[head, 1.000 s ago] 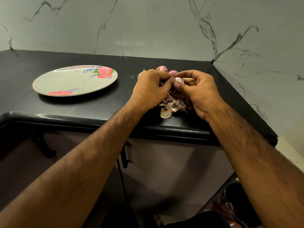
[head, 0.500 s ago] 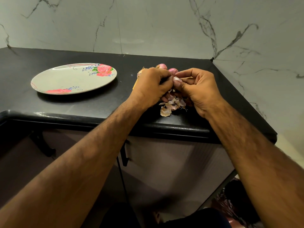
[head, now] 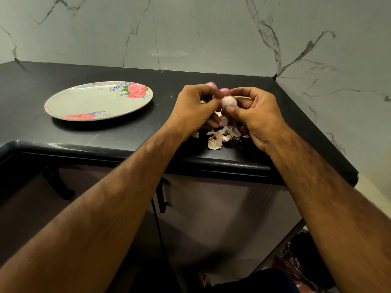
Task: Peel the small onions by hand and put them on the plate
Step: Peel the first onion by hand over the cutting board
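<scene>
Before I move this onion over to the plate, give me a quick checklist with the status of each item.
1. Onion fully peeled: the visible face is pale and bare, the far side is hidden. Cannot tell.
2. Grip: right hand pinches it between thumb and fingers, and left hand pinches its other side. Ok.
3. Plate ready: lies flat on the countertop left of the hands, no onion on it. Ok.
4. Unpeeled onions out of the way: two pink ones sit behind the hands, not toward the plate. Ok.
5. Peel scraps off the plate: piled under the hands near the counter's front edge. Ok.
</scene>
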